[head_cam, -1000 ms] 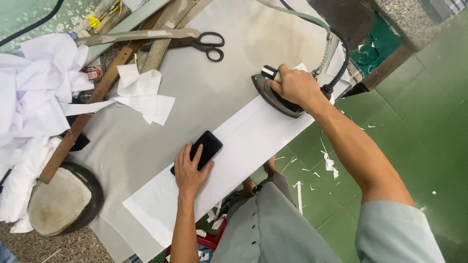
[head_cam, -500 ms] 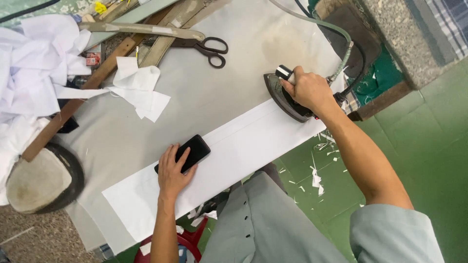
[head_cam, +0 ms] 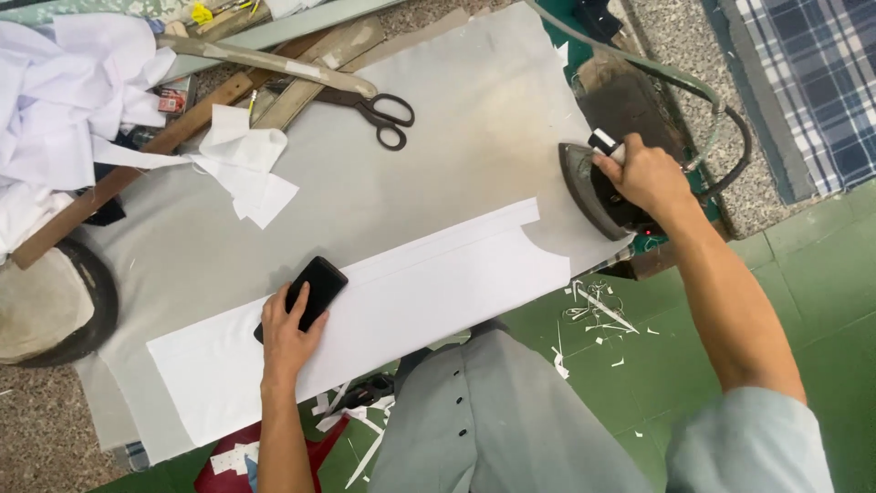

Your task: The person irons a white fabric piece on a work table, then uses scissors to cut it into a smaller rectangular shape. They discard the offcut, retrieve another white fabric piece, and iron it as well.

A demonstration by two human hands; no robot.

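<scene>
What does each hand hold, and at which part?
The right hand grips the iron by its top handle. The left hand presses a black block flat on the white fabric strip, fingers on top.
</scene>
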